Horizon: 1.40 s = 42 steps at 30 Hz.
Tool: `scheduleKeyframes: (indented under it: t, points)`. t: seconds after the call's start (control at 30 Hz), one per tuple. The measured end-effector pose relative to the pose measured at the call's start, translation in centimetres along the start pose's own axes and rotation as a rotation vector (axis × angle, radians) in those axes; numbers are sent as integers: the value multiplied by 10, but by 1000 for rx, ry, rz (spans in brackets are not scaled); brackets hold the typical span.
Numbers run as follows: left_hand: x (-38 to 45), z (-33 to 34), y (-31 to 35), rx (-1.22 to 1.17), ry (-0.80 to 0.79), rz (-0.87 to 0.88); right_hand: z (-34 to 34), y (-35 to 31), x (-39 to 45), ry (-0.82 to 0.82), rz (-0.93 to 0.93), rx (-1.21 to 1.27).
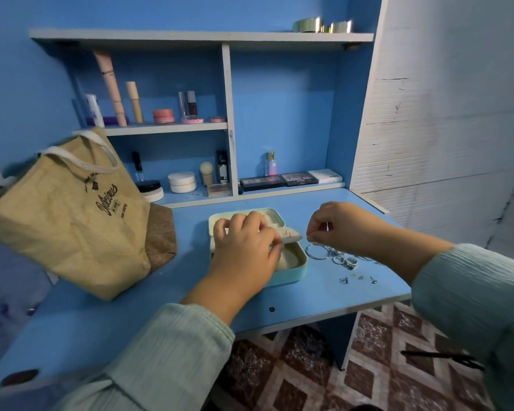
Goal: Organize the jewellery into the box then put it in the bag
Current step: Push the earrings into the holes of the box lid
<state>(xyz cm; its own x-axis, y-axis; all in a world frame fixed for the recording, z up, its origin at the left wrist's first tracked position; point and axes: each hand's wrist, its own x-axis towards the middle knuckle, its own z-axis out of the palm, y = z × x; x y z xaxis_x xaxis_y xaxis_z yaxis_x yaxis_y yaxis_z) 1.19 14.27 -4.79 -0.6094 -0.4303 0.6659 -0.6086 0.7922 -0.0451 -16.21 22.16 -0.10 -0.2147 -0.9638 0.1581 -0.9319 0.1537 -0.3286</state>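
Observation:
A mint jewellery box point(294, 272) lies open on the blue desk, with a cream lining and a cream earring flap point(293, 236) that has studs stuck in it. My left hand point(244, 247) lies over the box, its fingers curled, and pinches the edge of that flap. My right hand point(344, 229) hovers just right of the box, its fingertips pinched on a small piece of jewellery that is too tiny to make out. Below it lie silver hoop earrings point(316, 252), rings point(348, 261) and small studs point(359, 278). The jute tote bag point(72, 218) stands at the left.
Behind the box, shelves hold cosmetics: eyeshadow palettes point(279, 180), white jars point(182, 182) and tubes point(112, 87). The desk's front edge point(309, 320) runs just below the studs, with a patterned floor beneath. A white wall panel point(442, 114) closes off the right side.

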Motion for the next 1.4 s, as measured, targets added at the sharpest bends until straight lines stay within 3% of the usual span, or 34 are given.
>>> scheduleKeyframes:
  t: [0.27, 0.33, 0.43, 0.7, 0.97, 1.13, 1.23, 1.4]
  points:
    - [12, 17, 54, -164, -103, 207, -11, 47, -36, -190, 184, -155]
    - [12, 22, 69, -215, -189, 258, -12, 59, -46, -210, 217, -164]
    - [9, 33, 79, -232, -369, 231, -11, 71, -58, -204, 243, -126]
    - [10, 53, 90, -286, -487, 136, 10, 96, -71, -152, 262, -61]
    - [7, 62, 88, -303, -426, 156, 23, 98, -68, -103, 178, 20]
    - [3, 58, 89, -182, -346, 191, 27, 97, -68, -75, 179, 42]
    - [1, 55, 89, -112, -218, 182, 29, 96, -69, -53, 172, 45]
    - [-3, 57, 86, -79, -182, 146, 28, 91, -67, -28, 185, 49]
